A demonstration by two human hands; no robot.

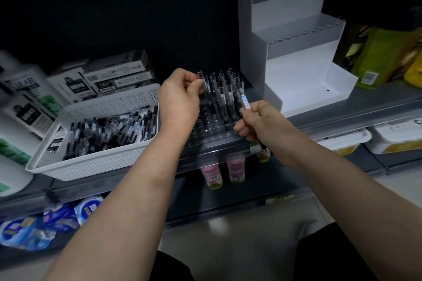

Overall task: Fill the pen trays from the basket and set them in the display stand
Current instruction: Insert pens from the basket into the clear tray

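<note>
tray [205,131] on shelf [370,98]: clear, holed, back rows of upright black pens [225,96] | basket [91,164] of pens left of it, stand [296,52] right | left hand [178,102] pinches pen [204,85] | right hand [260,121] grips labelled pen [244,101]

The grey shelf [376,98] carries a full row of goods. At its left end stand shampoo bottles [25,89], with flat pen boxes [118,75] stacked behind a white perforated basket [91,166] full of loose pens [109,128]. Just right of the basket lies a clear pen tray [212,130], more pens upright in its back rows. Right of the tray and further back stands a white stepped display stand [296,70], then green packets [374,57]. The lower shelf [228,198] holds small pink-labelled bottles [235,169] and blue packs [57,217].
</note>
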